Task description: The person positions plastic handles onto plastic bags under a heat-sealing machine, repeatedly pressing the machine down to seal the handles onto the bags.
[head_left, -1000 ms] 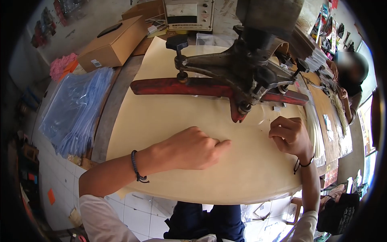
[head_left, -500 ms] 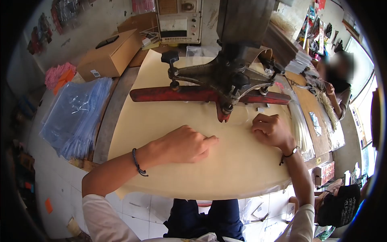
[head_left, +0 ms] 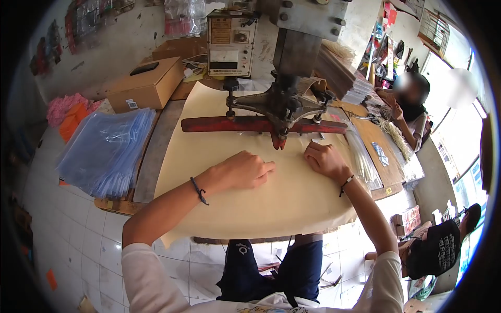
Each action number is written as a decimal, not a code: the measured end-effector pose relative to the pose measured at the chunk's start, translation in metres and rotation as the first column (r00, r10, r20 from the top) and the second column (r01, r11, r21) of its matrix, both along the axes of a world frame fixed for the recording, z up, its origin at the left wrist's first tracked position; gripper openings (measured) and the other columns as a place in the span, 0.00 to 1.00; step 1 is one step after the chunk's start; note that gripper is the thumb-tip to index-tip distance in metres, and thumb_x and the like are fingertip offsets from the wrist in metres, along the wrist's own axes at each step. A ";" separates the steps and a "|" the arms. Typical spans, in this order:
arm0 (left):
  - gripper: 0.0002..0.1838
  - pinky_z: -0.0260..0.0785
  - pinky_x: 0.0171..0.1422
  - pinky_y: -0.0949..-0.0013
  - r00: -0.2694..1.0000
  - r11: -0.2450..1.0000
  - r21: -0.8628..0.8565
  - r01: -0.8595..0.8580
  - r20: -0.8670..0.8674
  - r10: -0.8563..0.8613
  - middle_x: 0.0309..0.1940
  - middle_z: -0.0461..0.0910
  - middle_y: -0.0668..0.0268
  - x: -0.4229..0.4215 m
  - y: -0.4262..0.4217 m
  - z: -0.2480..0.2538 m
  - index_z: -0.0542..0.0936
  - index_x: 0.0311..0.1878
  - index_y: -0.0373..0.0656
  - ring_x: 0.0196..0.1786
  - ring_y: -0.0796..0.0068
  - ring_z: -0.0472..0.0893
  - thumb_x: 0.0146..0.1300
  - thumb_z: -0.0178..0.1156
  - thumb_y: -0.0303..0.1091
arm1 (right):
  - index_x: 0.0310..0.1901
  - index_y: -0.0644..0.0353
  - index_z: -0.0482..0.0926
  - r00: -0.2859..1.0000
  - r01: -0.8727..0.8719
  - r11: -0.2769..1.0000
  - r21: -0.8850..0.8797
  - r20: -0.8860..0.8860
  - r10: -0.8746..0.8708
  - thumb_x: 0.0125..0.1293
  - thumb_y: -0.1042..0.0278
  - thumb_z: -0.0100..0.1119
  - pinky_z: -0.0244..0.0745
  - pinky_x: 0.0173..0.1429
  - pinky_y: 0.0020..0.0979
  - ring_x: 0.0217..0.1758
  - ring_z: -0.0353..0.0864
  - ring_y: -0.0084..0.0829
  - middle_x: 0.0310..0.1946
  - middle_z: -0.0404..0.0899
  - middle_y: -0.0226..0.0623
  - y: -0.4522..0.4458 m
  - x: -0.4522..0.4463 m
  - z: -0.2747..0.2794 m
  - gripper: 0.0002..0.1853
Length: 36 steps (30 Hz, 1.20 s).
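A large cream sheet [head_left: 245, 211] covers the work table and hangs over its front edge. My left hand [head_left: 242, 169] rests on the middle of it, fingers curled and pressed together. My right hand [head_left: 326, 159] is closed too, farther right, close to the red bar [head_left: 224, 124]. What either hand pinches, if anything, is too thin or hidden to make out. The red bar is fixed beneath a dark metal press head [head_left: 284, 107], just beyond both hands. Its short forked arm points toward me between them.
A stack of clear bluish plastic sheets [head_left: 107, 151] lies at the left, by a cardboard box [head_left: 146, 86] with a phone [head_left: 144, 68] on top. A control box [head_left: 229, 47] stands behind. At right are plastic strips [head_left: 360, 156] and a seated co-worker [head_left: 412, 112].
The camera view has shifted, so the press and table appear farther away and more floor shows. Both hands keep nearly the same closed pose on the cream sheet.
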<state>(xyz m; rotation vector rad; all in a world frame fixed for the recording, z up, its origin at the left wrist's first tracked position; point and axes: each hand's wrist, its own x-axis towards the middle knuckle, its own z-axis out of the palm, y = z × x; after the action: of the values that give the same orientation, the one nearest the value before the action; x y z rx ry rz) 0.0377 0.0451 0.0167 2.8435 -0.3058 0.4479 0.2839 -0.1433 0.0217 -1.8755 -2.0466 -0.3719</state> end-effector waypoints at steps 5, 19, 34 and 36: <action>0.12 0.78 0.36 0.53 0.997 0.998 -0.021 0.051 0.067 -0.049 0.23 0.84 0.54 0.002 0.014 -0.010 0.85 0.47 0.42 0.26 0.53 0.85 0.64 0.55 0.30 | 0.36 0.57 0.80 0.996 0.091 0.995 0.034 0.004 -0.092 0.66 0.68 0.57 0.79 0.39 0.43 0.34 0.83 0.44 0.34 0.81 0.36 -0.001 -0.008 -0.001 0.05; 0.14 0.79 0.37 0.55 0.910 0.966 0.083 -0.245 0.363 0.200 0.37 0.85 0.58 0.010 0.035 -0.014 0.79 0.54 0.43 0.32 0.55 0.84 0.66 0.59 0.33 | 0.53 0.51 0.81 0.950 0.278 0.934 0.227 0.078 -0.302 0.61 0.73 0.60 0.75 0.63 0.44 0.60 0.77 0.41 0.58 0.79 0.38 0.015 0.003 -0.026 0.18; 0.32 0.77 0.40 0.52 0.893 0.891 0.078 -0.447 -0.017 0.450 0.28 0.83 0.51 0.025 0.021 -0.005 0.69 0.75 0.42 0.33 0.51 0.84 0.66 0.56 0.38 | 0.66 0.58 0.75 0.924 0.380 0.923 -0.067 0.082 -0.374 0.71 0.68 0.49 0.62 0.74 0.45 0.68 0.73 0.39 0.67 0.77 0.38 0.027 -0.003 -0.031 0.23; 0.31 0.77 0.40 0.51 0.892 0.889 0.079 -0.452 0.015 0.452 0.27 0.83 0.52 0.029 0.023 -0.012 0.70 0.73 0.42 0.32 0.51 0.84 0.66 0.55 0.38 | 0.64 0.58 0.77 0.927 0.375 0.926 -0.041 0.047 -0.373 0.70 0.68 0.49 0.61 0.75 0.46 0.67 0.74 0.39 0.66 0.79 0.38 0.028 -0.002 -0.035 0.22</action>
<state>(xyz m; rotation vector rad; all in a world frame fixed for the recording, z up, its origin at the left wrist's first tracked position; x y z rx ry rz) 0.0665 0.0683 0.0044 2.9843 0.3631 0.5250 0.2820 -0.1148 -0.0128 -2.3096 -1.7250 -0.4565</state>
